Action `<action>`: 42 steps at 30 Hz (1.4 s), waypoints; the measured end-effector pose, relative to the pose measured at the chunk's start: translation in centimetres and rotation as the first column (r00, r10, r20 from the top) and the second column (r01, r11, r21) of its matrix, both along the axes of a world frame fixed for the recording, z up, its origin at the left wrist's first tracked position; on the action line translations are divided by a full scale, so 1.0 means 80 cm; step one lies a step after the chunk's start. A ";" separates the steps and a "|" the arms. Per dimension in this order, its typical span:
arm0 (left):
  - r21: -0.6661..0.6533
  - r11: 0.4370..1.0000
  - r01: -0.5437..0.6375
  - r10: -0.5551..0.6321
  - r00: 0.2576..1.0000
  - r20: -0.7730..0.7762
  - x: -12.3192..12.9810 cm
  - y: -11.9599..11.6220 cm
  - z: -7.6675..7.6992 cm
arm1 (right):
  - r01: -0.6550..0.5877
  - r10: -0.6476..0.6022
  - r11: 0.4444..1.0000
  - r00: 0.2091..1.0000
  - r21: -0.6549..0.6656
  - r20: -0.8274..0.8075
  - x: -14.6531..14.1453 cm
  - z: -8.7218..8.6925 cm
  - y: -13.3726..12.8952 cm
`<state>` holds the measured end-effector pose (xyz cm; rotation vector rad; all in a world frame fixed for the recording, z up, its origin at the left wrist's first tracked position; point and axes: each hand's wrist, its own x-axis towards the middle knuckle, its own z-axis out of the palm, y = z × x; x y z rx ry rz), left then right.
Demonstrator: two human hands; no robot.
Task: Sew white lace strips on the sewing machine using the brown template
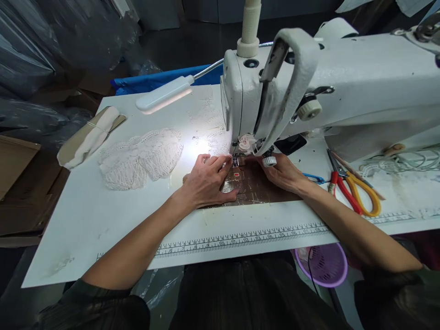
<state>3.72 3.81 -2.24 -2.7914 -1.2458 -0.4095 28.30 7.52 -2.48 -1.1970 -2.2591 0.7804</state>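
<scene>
A white sewing machine (237, 91) stands over the table, its presser foot (238, 160) down near the middle of the view. Just left of the foot, my left hand (211, 178) rests with fingers spread, the fingertips by the needle area and the thumb on a brown taped plate (261, 190). My right hand (280, 172) is right of the foot, its fingertips hidden behind the machine's parts. White lace (216, 140) lies on the table behind the left fingertips. Whatever lies under the fingertips is too small to make out.
Gathered white lace (140, 158) and a wrapped lace bundle (92, 137) lie at the left. A lamp (165, 95) hangs over the table (130, 229). Yellow-handled scissors (364, 195), red-handled snips (347, 192) and a blue tool (314, 178) sit right. A purple basket (323, 266) stands below.
</scene>
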 end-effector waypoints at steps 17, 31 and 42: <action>-0.032 0.980 -0.199 0.201 0.975 0.092 0.003 -0.009 -0.007 | 0.109 -0.115 0.970 0.993 0.217 0.018 -0.008 -0.017 -0.021; -0.013 0.789 -0.615 0.613 0.788 -0.053 -0.057 -0.028 0.040 | 0.029 -0.059 0.946 0.995 0.321 0.084 0.004 -0.052 -0.016; -0.263 0.662 -0.702 0.749 0.603 0.274 -0.132 -0.039 0.038 | 0.029 -0.050 0.949 0.997 0.313 0.060 0.002 -0.056 -0.015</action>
